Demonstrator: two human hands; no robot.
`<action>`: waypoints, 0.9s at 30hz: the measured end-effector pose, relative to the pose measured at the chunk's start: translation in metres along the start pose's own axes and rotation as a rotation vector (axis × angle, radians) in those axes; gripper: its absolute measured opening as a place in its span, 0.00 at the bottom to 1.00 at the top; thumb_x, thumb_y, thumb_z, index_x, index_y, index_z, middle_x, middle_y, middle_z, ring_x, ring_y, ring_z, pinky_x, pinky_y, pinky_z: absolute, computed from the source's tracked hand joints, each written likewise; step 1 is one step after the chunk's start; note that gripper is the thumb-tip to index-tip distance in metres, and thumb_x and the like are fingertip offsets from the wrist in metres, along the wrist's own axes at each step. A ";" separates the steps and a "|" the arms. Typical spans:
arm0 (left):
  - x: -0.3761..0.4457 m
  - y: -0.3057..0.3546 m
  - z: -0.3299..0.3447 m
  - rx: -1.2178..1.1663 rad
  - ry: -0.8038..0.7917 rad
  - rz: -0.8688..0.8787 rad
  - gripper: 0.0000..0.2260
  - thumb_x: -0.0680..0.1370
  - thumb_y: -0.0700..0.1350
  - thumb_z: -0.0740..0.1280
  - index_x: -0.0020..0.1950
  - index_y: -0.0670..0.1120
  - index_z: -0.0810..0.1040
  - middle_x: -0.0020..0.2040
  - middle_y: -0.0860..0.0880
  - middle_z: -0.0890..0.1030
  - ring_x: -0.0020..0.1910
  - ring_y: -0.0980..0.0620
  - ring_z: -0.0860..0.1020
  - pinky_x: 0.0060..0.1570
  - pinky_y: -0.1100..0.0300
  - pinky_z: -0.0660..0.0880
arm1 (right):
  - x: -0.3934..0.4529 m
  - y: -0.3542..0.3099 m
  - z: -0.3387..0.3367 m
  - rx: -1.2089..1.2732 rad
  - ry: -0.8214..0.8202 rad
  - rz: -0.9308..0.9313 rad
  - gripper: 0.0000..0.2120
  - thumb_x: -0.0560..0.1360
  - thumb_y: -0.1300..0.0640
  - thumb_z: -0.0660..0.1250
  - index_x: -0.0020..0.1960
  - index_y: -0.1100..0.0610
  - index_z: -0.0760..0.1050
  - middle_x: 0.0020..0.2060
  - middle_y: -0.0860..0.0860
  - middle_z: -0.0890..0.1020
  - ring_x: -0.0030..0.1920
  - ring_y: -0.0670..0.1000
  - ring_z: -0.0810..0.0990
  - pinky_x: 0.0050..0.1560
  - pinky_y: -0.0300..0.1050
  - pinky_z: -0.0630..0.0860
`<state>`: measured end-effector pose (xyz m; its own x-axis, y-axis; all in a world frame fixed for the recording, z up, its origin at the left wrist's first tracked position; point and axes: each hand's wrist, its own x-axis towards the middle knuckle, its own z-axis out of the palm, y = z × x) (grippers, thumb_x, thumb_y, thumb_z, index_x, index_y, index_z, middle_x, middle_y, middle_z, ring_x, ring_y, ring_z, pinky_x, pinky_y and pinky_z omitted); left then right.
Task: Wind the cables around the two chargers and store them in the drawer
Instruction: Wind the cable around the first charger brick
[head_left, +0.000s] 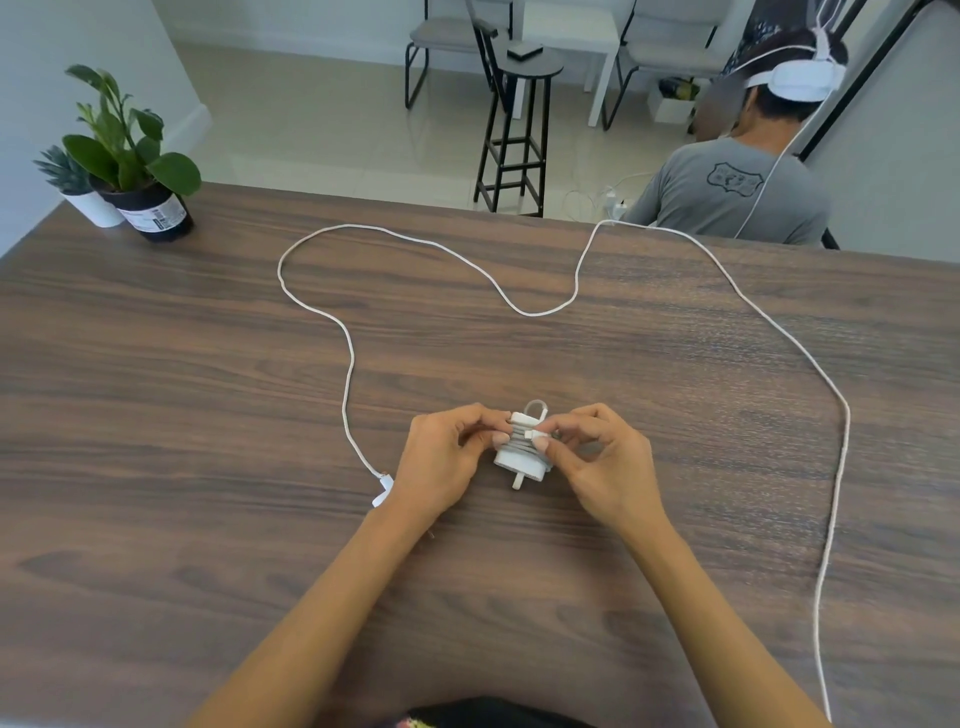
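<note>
The left hand (445, 457) has its fingers curled round the left side of a white charger (521, 456), and the right hand (597, 462) pinches the cable end (531, 433) against the coils wound round its body. The charger sits between both hands, prongs toward the person, just over the wooden worktop (208, 415). Just left of the left wrist lies a second charger (382, 493), partly hidden, its loose cable (519, 306) looping away across the worktop. Far left stand two potted plants (124, 156).

white charger (521, 453), white cable (347, 358), dark wood-grain table (208, 415)
</note>
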<state>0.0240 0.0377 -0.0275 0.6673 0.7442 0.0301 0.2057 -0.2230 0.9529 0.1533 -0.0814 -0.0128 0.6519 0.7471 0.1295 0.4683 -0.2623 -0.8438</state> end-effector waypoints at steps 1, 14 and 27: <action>0.000 -0.001 0.000 0.014 0.004 0.011 0.06 0.72 0.31 0.70 0.43 0.40 0.83 0.46 0.53 0.83 0.45 0.66 0.81 0.50 0.73 0.74 | -0.001 0.000 0.002 -0.007 0.018 0.007 0.09 0.67 0.59 0.76 0.40 0.46 0.82 0.38 0.46 0.79 0.37 0.44 0.78 0.41 0.25 0.69; 0.009 0.005 -0.002 0.255 -0.068 0.093 0.05 0.73 0.35 0.70 0.44 0.43 0.83 0.42 0.51 0.84 0.37 0.60 0.80 0.45 0.59 0.78 | 0.001 -0.002 0.003 0.017 0.046 0.035 0.06 0.67 0.60 0.77 0.41 0.50 0.84 0.39 0.43 0.80 0.39 0.37 0.79 0.40 0.27 0.73; -0.005 -0.001 -0.006 0.481 -0.039 0.534 0.07 0.70 0.33 0.70 0.47 0.36 0.83 0.48 0.42 0.85 0.45 0.47 0.84 0.47 0.60 0.77 | 0.001 0.001 0.006 -0.019 0.080 -0.002 0.04 0.68 0.59 0.76 0.41 0.51 0.84 0.37 0.42 0.81 0.36 0.40 0.80 0.38 0.29 0.74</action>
<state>0.0155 0.0379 -0.0266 0.7879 0.4353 0.4356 0.1310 -0.8097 0.5721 0.1506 -0.0771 -0.0166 0.6960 0.6970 0.1727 0.4800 -0.2728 -0.8338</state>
